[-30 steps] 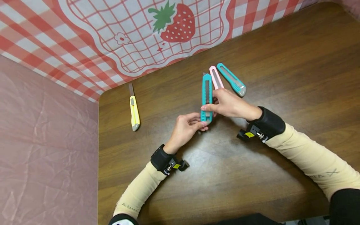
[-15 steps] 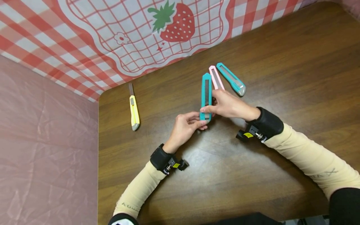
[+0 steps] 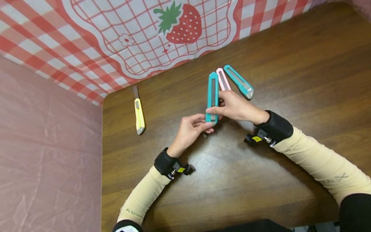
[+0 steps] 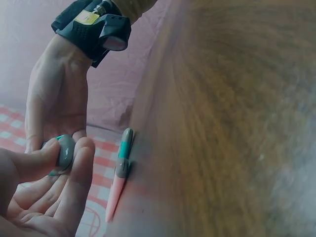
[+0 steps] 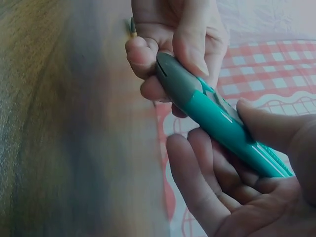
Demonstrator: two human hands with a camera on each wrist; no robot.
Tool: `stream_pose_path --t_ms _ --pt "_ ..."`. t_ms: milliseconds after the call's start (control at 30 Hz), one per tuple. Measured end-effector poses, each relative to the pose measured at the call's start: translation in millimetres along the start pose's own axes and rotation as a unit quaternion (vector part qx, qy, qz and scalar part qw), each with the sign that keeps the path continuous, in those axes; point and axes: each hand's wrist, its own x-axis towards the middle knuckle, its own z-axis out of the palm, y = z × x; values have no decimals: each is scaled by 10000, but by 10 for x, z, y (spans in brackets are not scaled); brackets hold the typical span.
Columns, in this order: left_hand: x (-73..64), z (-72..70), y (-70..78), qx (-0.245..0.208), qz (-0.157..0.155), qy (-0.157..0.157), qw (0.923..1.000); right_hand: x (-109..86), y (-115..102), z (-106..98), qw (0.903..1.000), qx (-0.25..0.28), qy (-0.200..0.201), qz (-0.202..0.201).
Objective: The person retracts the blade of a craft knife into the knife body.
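Observation:
A teal box cutter (image 3: 213, 87) is held above the table, its narrow end pointing away from me and no blade showing at that tip. My left hand (image 3: 188, 132) pinches its grey end cap (image 5: 177, 76) between thumb and fingers. Around the lower body, my right hand (image 3: 237, 107) grips it, thumb on the slider side. In the right wrist view the right fingers (image 5: 197, 182) lie under the teal body. A pink box cutter (image 3: 223, 79), partly hidden behind the right hand, lies beside another teal box cutter (image 3: 239, 82).
A yellow box cutter (image 3: 139, 116) lies at the left with its blade (image 3: 136, 91) extended towards the back. The brown wooden table (image 3: 278, 74) meets a red-and-white checked cloth (image 3: 127, 38) with a strawberry print behind. A pink crinkled sheet (image 3: 49, 145) covers the left side.
The blade tip that stuck out of the held teal box cutter a second ago is no longer visible. Both hands, still holding it, have shifted slightly away from me.

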Motion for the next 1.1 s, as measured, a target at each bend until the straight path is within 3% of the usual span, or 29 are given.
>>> stream_pose_path --t_ms 200,367,600,900,1100 --pt "7 -30 6 -64 -82 -447 9989 -5 12 -31 9993 271 -275 -13" --pt "7 -45 16 -102 -166 -500 9986 -13 -2 -46 9994 208 -273 -16" --pt "-3 -52 29 225 -165 -342 9990 -10 -25 -44 9997 66 -219 -76" --pt "-6 -35 40 23 -122 136 9998 -59 -234 -29 9991 340 62 -247" --pt "-2 -30 38 3 -65 247 9997 -29 -100 4 9994 346 -63 -65"
